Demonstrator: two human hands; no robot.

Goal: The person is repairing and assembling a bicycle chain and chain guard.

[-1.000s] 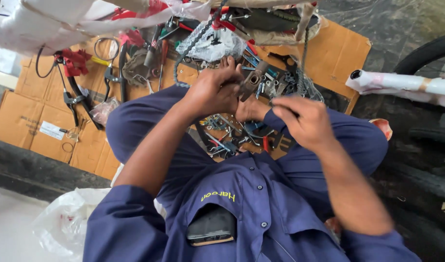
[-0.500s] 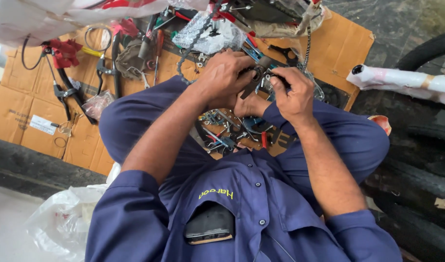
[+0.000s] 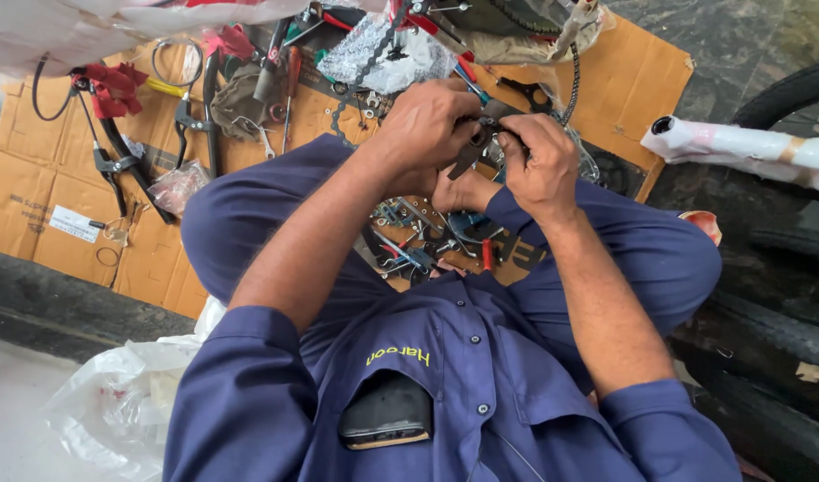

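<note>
Both hands now meet above the cardboard's (image 3: 61, 205) far edge: left hand (image 3: 427, 129) and right hand (image 3: 541, 165) have closed in, fingers clamped from either side on a small dark metal part (image 3: 477, 147), steadying it over scattered tools (image 3: 418, 250).

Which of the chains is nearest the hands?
The chain hanging in a curve just right of the right hand, on the cardboard. The other chain runs diagonally by the crumpled foil, left of the left hand, farther off.
</note>
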